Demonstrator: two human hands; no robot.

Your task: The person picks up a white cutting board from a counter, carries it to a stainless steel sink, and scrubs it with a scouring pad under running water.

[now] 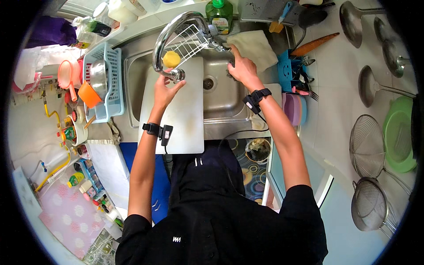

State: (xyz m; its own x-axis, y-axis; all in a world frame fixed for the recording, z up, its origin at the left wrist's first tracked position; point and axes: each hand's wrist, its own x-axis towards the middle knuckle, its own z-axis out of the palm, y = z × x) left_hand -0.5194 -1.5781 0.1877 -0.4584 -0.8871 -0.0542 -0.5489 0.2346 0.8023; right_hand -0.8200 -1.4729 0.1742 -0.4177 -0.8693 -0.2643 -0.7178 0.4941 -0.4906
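A white cutting board (172,112) lies across the left part of a stainless steel sink (225,102). Above it arches a chrome gooseneck faucet (159,36). My left hand (165,89) is at the faucet's spout head (178,75), fingers spread around it; whether it grips is not clear. My right hand (243,68) reaches to the faucet's lever (223,48) with the index finger extended; contact is unclear. Beneath my right hand is a dark mesh scourer (231,73), partly hidden. A yellow round sponge (171,59) sits by a white wire rack (188,43) behind the spout.
Left of the sink stands a light blue dish basket (114,82) with a metal bowl (98,78). A green soap bottle (219,16) is behind the faucet. A beige cloth (255,49) and a blue utensil holder (285,71) are at right. Ladles and strainers (367,145) hang on the right wall.
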